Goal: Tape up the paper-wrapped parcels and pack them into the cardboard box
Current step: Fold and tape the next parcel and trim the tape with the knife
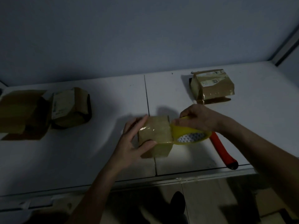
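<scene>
Head camera is looking down at a white table (97, 151) in dim light. Near the middle, a small paper-wrapped parcel (155, 136) is sitting on the tabletop. The left hand (131, 143) is bracing it from the left side, fingers spread against its top and front, thumb lying along its front edge. The right hand (195, 118) is gripping a roll of yellowish tape (191, 135) just beside the parcel's right side, fingers curled over the roll; a strip of tape is stretching from the roll across the parcel's top. A red-handled tool (223, 151) is lying on the table under the right forearm. Farther back on the right, a second taped parcel (212, 86) is resting on the table. At the far left, an open cardboard box (21, 113) is standing with another wrapped parcel (71, 107) touching its right side.
</scene>
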